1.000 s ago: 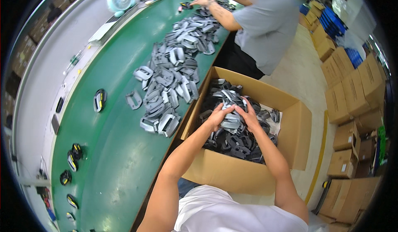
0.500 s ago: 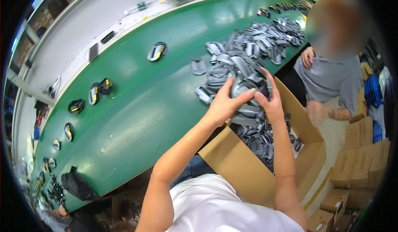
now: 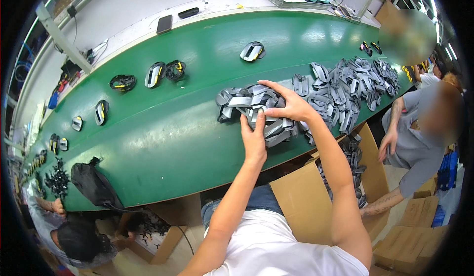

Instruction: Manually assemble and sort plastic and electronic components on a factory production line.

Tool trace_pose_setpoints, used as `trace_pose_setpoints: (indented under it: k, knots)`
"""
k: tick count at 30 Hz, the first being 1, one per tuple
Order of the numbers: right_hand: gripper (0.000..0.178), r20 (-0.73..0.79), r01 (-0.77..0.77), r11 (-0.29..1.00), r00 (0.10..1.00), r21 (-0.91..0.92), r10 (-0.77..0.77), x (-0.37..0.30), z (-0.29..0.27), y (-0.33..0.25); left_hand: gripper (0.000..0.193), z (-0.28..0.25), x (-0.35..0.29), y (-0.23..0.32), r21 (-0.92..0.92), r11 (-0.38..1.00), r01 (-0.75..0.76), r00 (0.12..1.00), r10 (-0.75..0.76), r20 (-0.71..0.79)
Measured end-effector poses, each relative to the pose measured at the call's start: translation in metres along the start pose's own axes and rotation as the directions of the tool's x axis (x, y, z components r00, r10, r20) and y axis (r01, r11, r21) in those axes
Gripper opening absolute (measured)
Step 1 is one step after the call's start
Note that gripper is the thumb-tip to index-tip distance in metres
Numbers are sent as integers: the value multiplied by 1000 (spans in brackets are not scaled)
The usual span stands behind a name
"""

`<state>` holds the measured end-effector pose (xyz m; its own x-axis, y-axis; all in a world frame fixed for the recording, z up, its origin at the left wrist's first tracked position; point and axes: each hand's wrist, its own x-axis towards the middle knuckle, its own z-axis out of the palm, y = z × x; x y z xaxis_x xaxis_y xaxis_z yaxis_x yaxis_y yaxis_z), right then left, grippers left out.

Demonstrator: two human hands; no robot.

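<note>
A loose clump of grey plastic shell parts (image 3: pixel 241 101) is gathered between my two hands, over the middle of the green table. My left hand (image 3: pixel 255 142) presses against its near side with the thumb up. On the right, my right hand (image 3: pixel 292 106) wraps over the clump with fingers spread along the far side. Whether the lowest parts touch the tabletop I cannot tell. Just right of my right hand lies a wide heap of the same grey parts (image 3: pixel 348 86).
A cardboard box (image 3: pixel 303 202) with more grey parts stands at the table's near edge. Assembled black-grey pieces (image 3: pixel 155 74) dot the green table (image 3: pixel 148 143). A black bag (image 3: pixel 96 183) lies left. One co-worker (image 3: pixel 419 123) is right, reaching to the box; another (image 3: pixel 81 241) is lower left.
My hands have moved left from the heap above the box, carrying a clump of grey parts over the table. My view has turned left. The right co-worker's arm now reaches to the box.
</note>
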<state>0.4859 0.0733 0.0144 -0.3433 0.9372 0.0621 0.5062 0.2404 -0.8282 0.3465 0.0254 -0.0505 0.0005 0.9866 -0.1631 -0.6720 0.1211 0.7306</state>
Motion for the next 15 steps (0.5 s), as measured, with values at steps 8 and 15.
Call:
trace_pose_setpoints:
  k: [8, 15]
  knots:
    - [63, -56, 18, 953, 998, -303, -37, 5, -20, 11, 68, 29, 0, -43, 319, 925, -204, 953, 262, -152]
    - [44, -547, -112, 908, 825, -404, -141, -35, -1, 31, 77, 26, -4, -52, 711, 632, -310, 882, 470, -33]
